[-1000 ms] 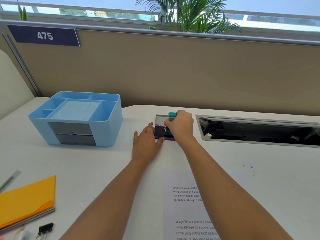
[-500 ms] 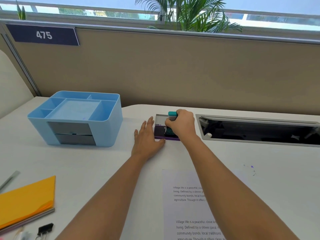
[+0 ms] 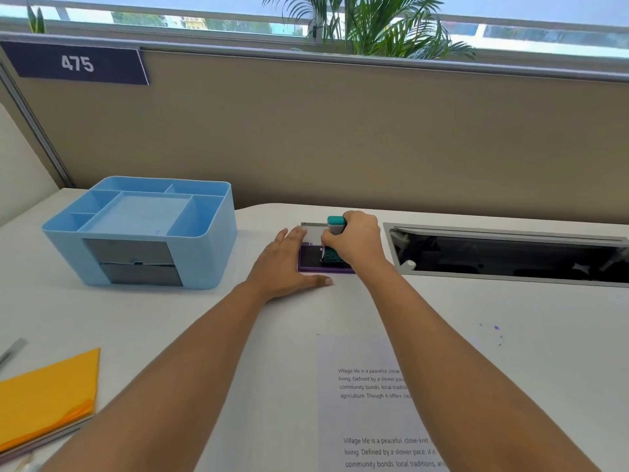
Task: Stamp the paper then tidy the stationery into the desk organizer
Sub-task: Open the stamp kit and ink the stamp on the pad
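A smooth white desk with a rounded back edge runs up to a tan fabric partition capped by a grey metal rail. A dark plate reading 475 sits on the partition at ten o'clock, and palm fronds show against a bright window at twelve. At three o'clock a long rectangular cable slot, metal-framed and dark inside, is cut into the desk, with a few small purple ink specks on the surface nearer the viewer. The desk organizer, pale blue glossy plastic with rounded corners, open compartments on top and two grey drawers in front, stands at nine to ten o'clock. A printed white paper lies flat at six, partly under the right forearm. A yellow folder on a thin stack lies at eight, with a grey pen just beyond it. At the centre sits the ink pad, a flat purple case with a dark pad and a grey lid hinged open behind. The left hand lies palm down on the desk, fingers straight and spread, fingertips at the case's left edge and thumb along its near edge. The right hand has its fingers curled tightly round the stamp, a grey body with a teal cap, whose base is down on the dark pad.
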### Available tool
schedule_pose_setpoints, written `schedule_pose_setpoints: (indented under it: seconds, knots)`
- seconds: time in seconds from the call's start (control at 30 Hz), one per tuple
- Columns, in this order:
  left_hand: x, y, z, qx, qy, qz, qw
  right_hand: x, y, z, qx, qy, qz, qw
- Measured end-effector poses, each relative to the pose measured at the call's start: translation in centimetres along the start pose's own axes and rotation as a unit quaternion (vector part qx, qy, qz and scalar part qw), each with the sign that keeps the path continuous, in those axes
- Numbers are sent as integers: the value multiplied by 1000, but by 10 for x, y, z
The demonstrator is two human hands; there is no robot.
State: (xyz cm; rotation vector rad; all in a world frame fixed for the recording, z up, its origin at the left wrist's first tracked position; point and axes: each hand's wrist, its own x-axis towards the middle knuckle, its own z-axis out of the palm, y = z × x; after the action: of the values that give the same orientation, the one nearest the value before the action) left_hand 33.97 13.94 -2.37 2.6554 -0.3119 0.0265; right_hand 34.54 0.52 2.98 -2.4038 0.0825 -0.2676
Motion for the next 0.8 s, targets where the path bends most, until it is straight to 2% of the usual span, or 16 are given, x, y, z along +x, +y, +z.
schedule_pose_setpoints:
  seconds: [0.2,0.43,0.63,0.8]
  knots:
    - [8,-7,0,72,-32,14,997,0,0,0,1,-1,2,1000]
    - [7,-6,0,70,-35,16,997,-14,6,5,4,43,-29,999]
    - [6,-6,-2,69,-36,20,997,-10,-2,-2,49,88,-39,994]
    - [6,-6,-1,73,-36,20,996,2,-12,-4,53,77,-23,995]
